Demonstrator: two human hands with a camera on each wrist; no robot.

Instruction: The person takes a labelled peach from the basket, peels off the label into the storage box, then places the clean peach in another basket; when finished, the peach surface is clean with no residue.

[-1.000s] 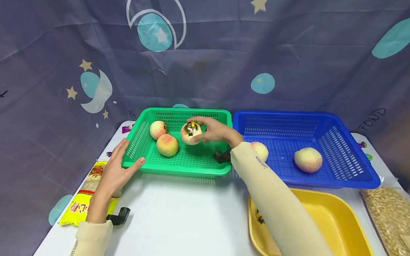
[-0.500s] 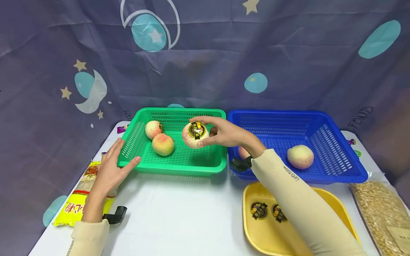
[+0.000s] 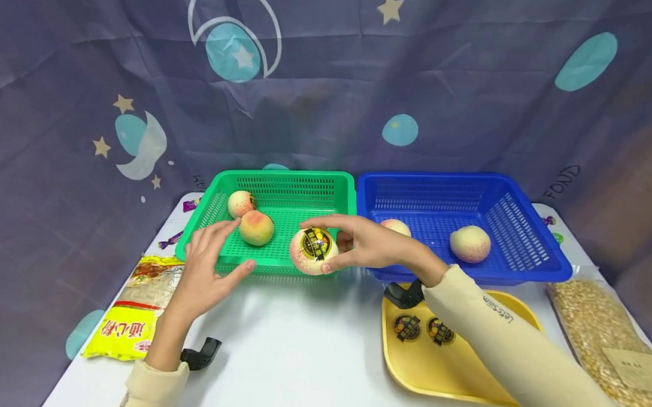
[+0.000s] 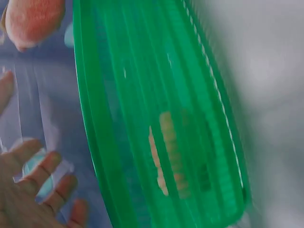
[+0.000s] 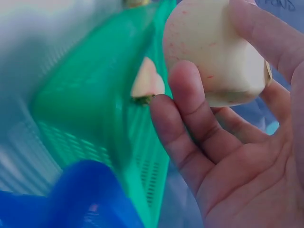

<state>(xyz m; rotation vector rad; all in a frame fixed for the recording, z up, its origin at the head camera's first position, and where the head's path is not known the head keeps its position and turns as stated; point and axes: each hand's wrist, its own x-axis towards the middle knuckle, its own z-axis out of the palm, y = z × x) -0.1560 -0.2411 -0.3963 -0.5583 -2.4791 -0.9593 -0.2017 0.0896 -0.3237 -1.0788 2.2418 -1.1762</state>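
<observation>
A pale pink-speckled peach [image 3: 301, 258] with a round black sticker [image 3: 317, 245] is gripped in my right hand [image 3: 365, 244], over the front rim of the green basket [image 3: 280, 268]. In the right wrist view, the fingers and thumb curve round the peach [image 5: 213, 52]. My left hand [image 3: 207, 277] hovers by the basket's front left corner with fingers spread, holding nothing. Inside the green basket, a yellow-red peach [image 3: 257, 228] touches a paler stickered peach [image 3: 241, 204].
Right of the green basket, a blue basket [image 3: 539, 274] holds two peaches. In front stands a yellow tray [image 3: 406, 380] with black stickers. A yellow food bag [image 3: 130, 328] lies left; a bag of grains [image 3: 604, 333] lies right. Wrapped candies sit near the table edges.
My right hand has lifted the stickered peach from inside the green basket and drawn it toward me over the front rim. My left hand has come off the basket's left rim, moving right.
</observation>
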